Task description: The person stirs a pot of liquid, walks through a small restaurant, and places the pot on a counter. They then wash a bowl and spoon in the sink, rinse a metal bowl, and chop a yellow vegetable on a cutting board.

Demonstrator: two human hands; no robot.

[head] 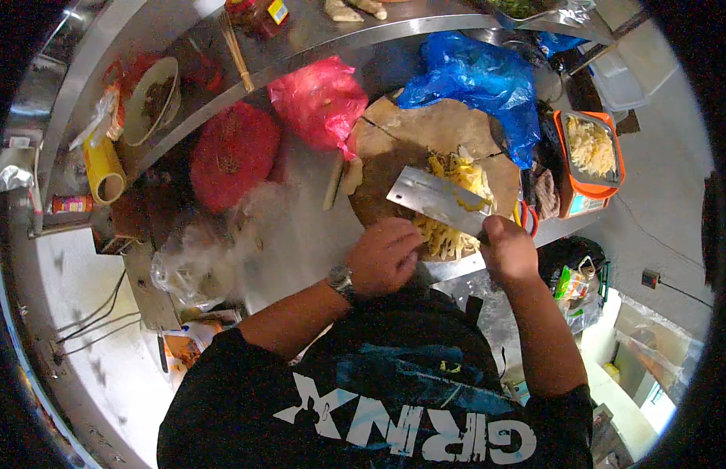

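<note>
My right hand [510,249] grips the handle of a cleaver [433,196], whose broad metal blade lies tilted over a round wooden chopping block [433,126]. Beside and under the blade are pale yellow chunks [471,179] of food, and a heap of cut strips [448,239] lies at the block's near edge. My left hand [386,257], wearing a metal watch, is just left of the strips with its fingers bent. Whether its fingers hold anything cannot be seen.
Behind the block lie a red plastic bag [322,99] and a blue plastic bag [486,76]. An orange-rimmed container [591,146] of pale strips stands right, near red-handled scissors [533,220]. Left are a red round item [234,155], clear plastic bags [193,267] and a bowl [153,99] on a shelf.
</note>
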